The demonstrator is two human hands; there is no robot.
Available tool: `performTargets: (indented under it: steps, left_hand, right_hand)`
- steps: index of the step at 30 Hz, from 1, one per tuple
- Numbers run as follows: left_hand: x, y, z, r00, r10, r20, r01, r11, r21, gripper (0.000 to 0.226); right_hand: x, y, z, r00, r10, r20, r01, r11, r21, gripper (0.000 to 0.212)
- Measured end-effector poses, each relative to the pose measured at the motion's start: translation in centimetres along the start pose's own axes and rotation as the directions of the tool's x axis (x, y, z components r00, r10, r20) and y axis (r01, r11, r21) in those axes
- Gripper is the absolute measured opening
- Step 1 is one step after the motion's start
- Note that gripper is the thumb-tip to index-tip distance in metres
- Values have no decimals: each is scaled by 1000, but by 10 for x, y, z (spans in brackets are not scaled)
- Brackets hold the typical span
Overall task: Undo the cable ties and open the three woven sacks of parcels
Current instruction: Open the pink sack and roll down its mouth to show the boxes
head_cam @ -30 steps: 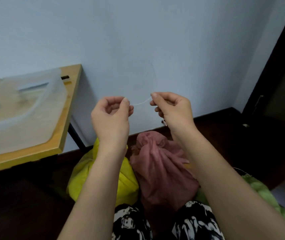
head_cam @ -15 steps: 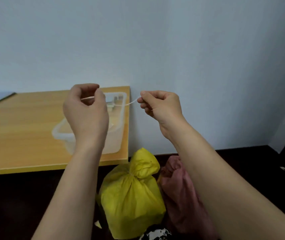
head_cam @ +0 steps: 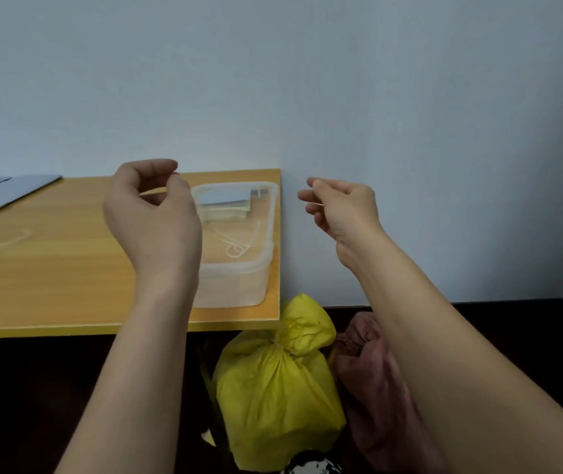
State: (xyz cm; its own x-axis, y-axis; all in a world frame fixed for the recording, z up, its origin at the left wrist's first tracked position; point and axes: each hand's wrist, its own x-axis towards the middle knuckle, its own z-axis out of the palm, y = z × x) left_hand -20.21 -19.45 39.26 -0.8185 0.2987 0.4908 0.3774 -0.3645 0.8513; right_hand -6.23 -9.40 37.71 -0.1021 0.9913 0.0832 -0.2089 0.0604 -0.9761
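Head view: left hand [head_cam: 151,213] pinches freed cable tie [head_cam: 152,191] above worktop [head_cam: 67,268]; right hand [head_cam: 340,208] pinches thin strand, possibly tie's other end. You drop tie into clear tub [head_cam: 239,268]. Yellow sack [head_cam: 276,388] remains tied on floor.

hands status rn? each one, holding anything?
Left hand: fingers curled, pinching one end of a thin pale cable tie.
Right hand: fingers curled, a thin pale strand at the fingertips; same tie or not, cannot tell.

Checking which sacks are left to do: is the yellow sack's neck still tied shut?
Yes, the yellow sack is cinched tight at its neck, with its top bunched above.
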Motion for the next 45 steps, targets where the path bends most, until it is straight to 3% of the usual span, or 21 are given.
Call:
performTargets:
  steps: [6,10,14,19,24,27,29,31,34,37,41,45]
  left_hand:
    - [-59,5,61,975,116,188,-110,993,-42,17]
    - [-113,-30,104,943,137,303,-122,990,-71,21]
    - [-182,-121,126,873,-98,477,42,991,127,18]
    - [-234,-220,147,618,-564,548,449,825,344,9]
    - [-256,-283,161,368,-817,444,778,532,333,9]
    - [-257,-306,168,134,-884,449,931,267,249,27]
    - [-253,-310,175,-18,-875,483,957,125,263,29]
    - [-248,-314,179,-95,-869,486,960,50,277,27]
    - [-243,-318,181,-183,-834,520,958,-33,284,49]
    - [-240,-315,180,-223,-801,555,947,-44,318,70]
    - [-234,-308,182,-154,-782,604,959,28,282,69]
    - [-226,-292,179,-119,-713,691,978,38,207,72]
  right_hand:
    - [11,20,-77,991,52,-123,-59,997,-53,25]
    - [27,57,-138,969,107,-223,-129,988,-87,29]
    - [40,136,-193,915,237,-325,-277,957,-83,24]
    - [55,243,-236,801,463,-380,-508,861,-23,27]
    - [69,311,-246,738,584,-338,-552,810,197,16]
    - [74,330,-249,699,652,-292,-581,757,298,42]
    - [77,330,-248,684,689,-240,-621,722,305,42]
    - [81,324,-248,688,699,-195,-648,713,269,38]
    - [88,316,-250,718,675,-172,-640,737,217,41]
    - [85,309,-252,746,655,-119,-629,753,194,61]
    - [83,286,-249,791,606,-83,-578,785,223,76]
    - [74,260,-251,792,598,-121,-593,801,77,81]
